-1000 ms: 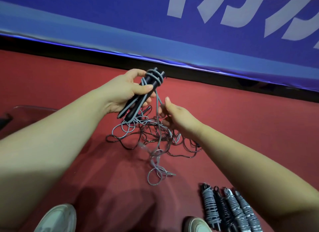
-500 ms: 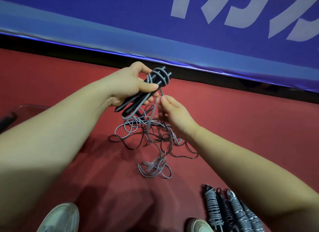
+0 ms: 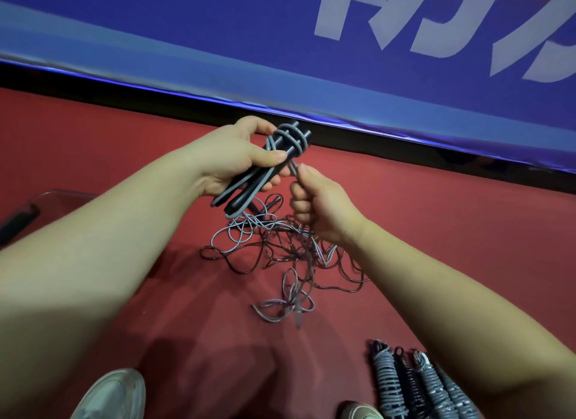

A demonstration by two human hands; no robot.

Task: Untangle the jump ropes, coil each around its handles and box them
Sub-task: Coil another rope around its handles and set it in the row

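A pair of black handles (image 3: 249, 188), wound with a few turns of grey rope (image 3: 283, 134), is gripped by the left hand (image 3: 230, 160). The rope is clasped in the curled right hand (image 3: 321, 206) just beside them. The tangle (image 3: 280, 247) is spread on the red floor (image 3: 436, 216) beneath, and coiled ropes (image 3: 414, 384) are laid at the near right.

The rope tangle (image 3: 280, 250) lies on the floor (image 3: 452, 219). At its 12 o'clock the left hand (image 3: 237, 160) holds the handles (image 3: 268, 169). Just beside them, the right hand (image 3: 321, 210) grips a strand (image 3: 294, 168). Coiled ropes (image 3: 414, 384) lie at 5 o'clock, a shoe (image 3: 115, 393) at 7. A banner (image 3: 218, 44) stands behind.
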